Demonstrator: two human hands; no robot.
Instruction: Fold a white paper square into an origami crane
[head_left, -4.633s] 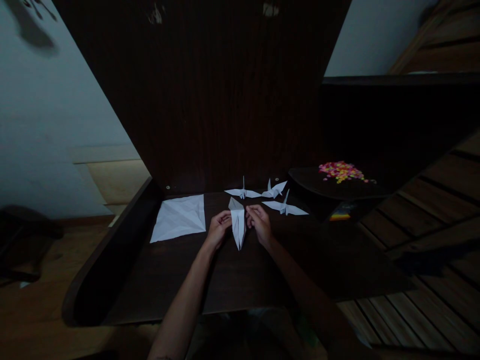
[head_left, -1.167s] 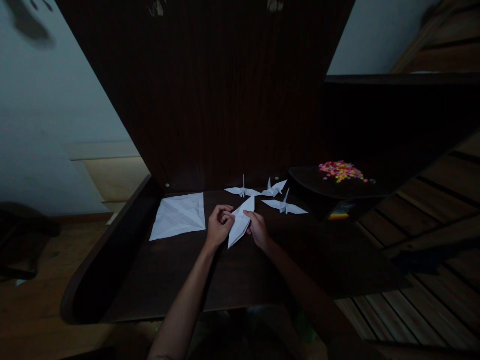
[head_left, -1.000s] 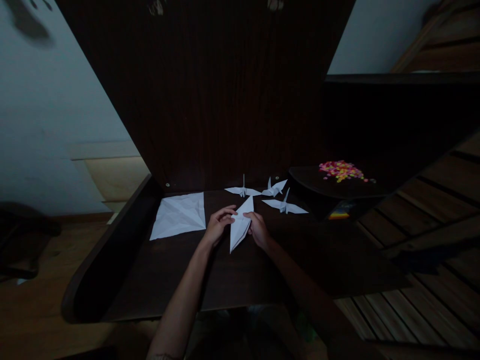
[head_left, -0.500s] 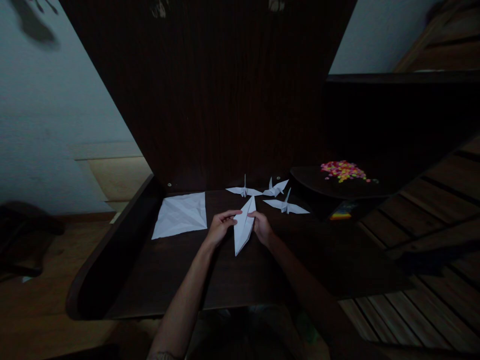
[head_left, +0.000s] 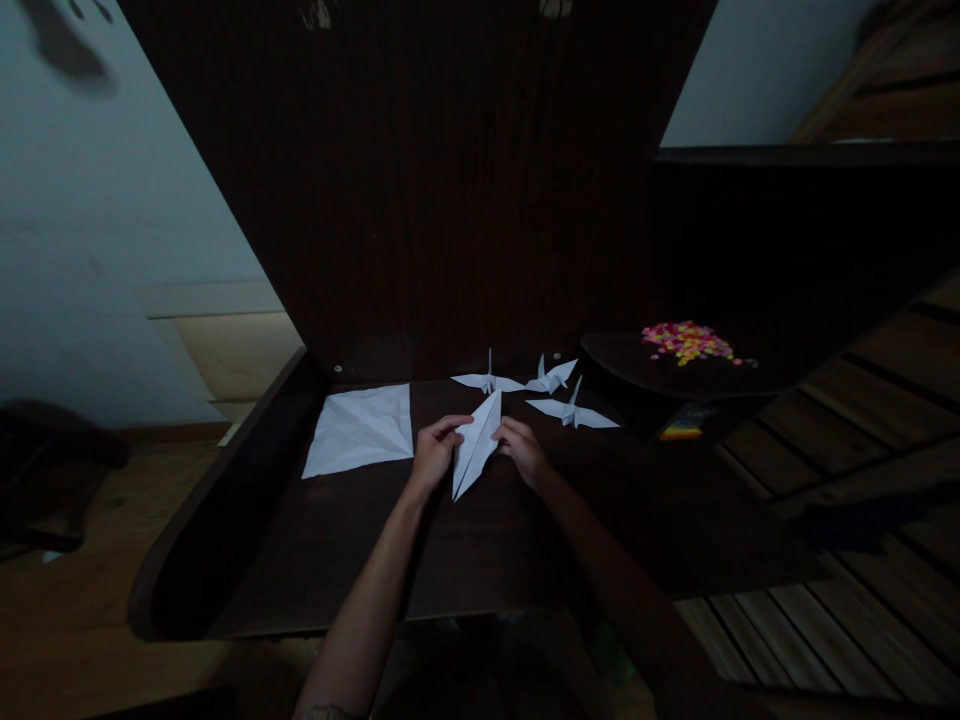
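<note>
Between my hands is a white folded paper (head_left: 477, 445), a long diamond with a crease line down its middle, tilted with its lower point toward the left. My left hand (head_left: 436, 447) pinches its left edge between thumb and fingers. At the right edge, my right hand (head_left: 521, 447) grips it the same way. Three white paper cranes stand just beyond: one crane (head_left: 489, 383) behind the folded paper, a second crane (head_left: 551, 378) beside it, and a third crane (head_left: 574, 412) nearer my right hand. Left of my hands lies a creased square sheet of white paper (head_left: 360, 432).
A dark wooden desk (head_left: 330, 570) has a raised side panel (head_left: 217, 500) on the left and a tall back board (head_left: 427, 200). On a small rounded shelf (head_left: 615, 360) at right lies a pile of bright, many-coloured small pieces (head_left: 690, 342). A slatted wooden surface (head_left: 810, 640) is at lower right.
The folded paper has shifted slightly left and turned, its lower point swinging left, and its middle crease now faces up more plainly. Both hands still hold it; the cranes and square sheet stay put.
</note>
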